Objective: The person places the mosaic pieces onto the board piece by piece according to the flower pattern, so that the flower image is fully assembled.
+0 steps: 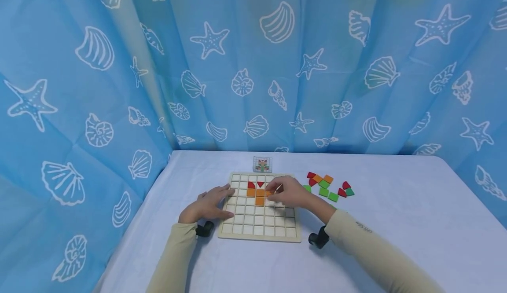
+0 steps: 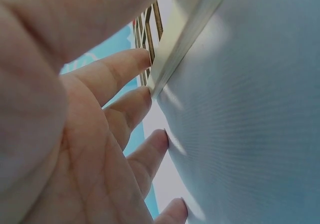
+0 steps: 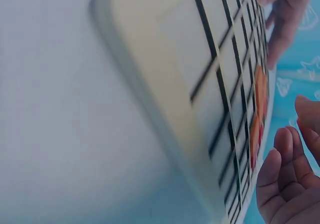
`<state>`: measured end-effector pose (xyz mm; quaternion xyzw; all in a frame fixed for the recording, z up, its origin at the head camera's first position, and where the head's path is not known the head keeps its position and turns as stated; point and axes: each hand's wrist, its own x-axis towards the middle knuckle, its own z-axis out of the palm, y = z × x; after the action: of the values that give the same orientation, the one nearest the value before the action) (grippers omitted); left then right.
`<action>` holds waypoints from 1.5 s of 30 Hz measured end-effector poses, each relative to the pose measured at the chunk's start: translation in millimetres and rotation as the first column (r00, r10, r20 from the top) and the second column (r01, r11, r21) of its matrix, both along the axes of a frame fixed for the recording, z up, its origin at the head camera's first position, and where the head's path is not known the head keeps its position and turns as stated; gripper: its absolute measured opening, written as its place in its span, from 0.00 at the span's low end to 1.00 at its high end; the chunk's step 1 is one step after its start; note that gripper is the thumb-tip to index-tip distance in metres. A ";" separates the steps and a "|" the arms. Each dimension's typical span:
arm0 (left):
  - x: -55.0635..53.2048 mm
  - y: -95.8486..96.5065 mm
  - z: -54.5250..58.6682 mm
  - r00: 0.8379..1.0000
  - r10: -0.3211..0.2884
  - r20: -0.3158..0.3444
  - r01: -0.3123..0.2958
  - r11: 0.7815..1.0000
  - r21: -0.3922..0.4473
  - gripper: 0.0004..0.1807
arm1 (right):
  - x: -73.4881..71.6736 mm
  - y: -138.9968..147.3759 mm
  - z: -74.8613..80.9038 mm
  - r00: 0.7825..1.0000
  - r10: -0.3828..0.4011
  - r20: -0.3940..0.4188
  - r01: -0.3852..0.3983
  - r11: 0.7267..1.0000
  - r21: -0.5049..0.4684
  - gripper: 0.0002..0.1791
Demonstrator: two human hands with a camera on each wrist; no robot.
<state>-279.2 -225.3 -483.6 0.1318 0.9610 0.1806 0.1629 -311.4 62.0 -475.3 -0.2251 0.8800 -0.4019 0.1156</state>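
Note:
A wooden grid board [image 1: 259, 239] lies on the table with several tiles set in its upper cells. Orange tiles [image 1: 259, 201] form a row with one below it; above them are a red rounded tile [image 1: 251, 185] and a red triangle tile [image 1: 260, 184]. My left hand [image 1: 210, 204] rests at the board's left edge, fingers spread, fingertips [image 2: 142, 58] right at the rim. Over the row's right end, my right hand [image 1: 288, 192] has its thumb and fingers brought together. A sliver of a red tile [image 3: 299, 122] shows at its fingertips, mostly hidden.
Loose green tiles [image 1: 323, 192], red tiles [image 1: 342, 192] and orange tiles [image 1: 328, 179] lie scattered right of the board. A small card with a coloured grid pattern [image 1: 262, 164] stands behind it. A blue shell-print curtain [image 1: 253, 64] surrounds the white table [image 1: 396, 205].

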 end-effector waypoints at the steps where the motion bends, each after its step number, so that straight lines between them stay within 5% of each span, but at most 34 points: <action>1: 0.5 0.1 -0.4 1.000 0.004 0.003 -0.004 1.000 0.005 0.45 | -0.3 5.4 0.6 1.000 -0.009 0.004 0.009 1.000 0.001 0.12; 19: 2.8 -1.2 3.5 1.000 0.002 0.021 -0.003 0.999 0.037 0.44 | 1.6 114.8 -2.1 0.972 -0.233 -0.020 0.234 0.967 0.102 0.14; 38: -0.2 -2.7 4.2 0.999 -0.019 0.028 0.019 1.000 0.022 0.44 | 21.6 171.5 -20.8 0.957 -0.282 0.063 0.269 0.949 0.162 0.17; 45: 2.9 -2.2 5.7 1.000 -0.019 0.020 0.018 1.000 0.018 0.44 | 26.6 179.5 -14.1 0.979 -0.192 0.068 0.177 0.967 0.186 0.19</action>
<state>-276.3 -227.5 -477.9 0.1404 0.9564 0.1888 0.1731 -284.8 241.5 -489.3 -0.1135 0.9238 -0.3397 0.1350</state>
